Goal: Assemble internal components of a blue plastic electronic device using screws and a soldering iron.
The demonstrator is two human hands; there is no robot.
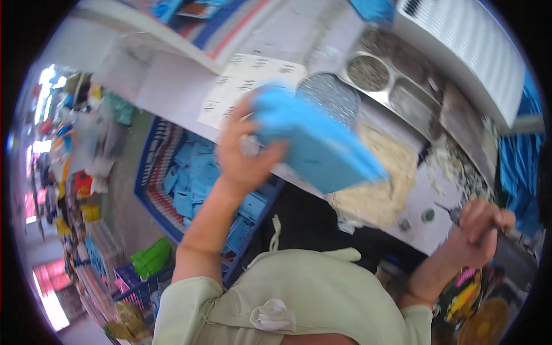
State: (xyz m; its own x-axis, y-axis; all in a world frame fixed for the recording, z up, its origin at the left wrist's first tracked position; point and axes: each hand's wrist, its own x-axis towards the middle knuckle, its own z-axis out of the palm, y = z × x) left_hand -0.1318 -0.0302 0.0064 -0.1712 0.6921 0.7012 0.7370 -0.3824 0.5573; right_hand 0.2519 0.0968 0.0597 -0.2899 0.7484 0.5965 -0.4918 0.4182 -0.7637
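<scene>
My left hand (244, 146) is raised over the near edge of the white table, its thumb and fingers closed on a flat blue card-like piece (322, 149). The piece shows layered edges and is blurred; I cannot tell whether it is one folded card or several. Below it lies a cream-coloured pad (397, 195). At the right, my right hand (480, 227) is closed above the table's near edge. A thin dark pointed tool (451, 213) sticks out from its fingers toward the left; its exact kind is unclear.
A blue basket (144, 190) of blue cards stands at the left, below the table. On the table are a marked paper sheet (221, 95), a round dish of silvery bits (328, 95), a metal compartment tray (394, 83), scattered small pieces (443, 167) and a white ridged box (460, 46).
</scene>
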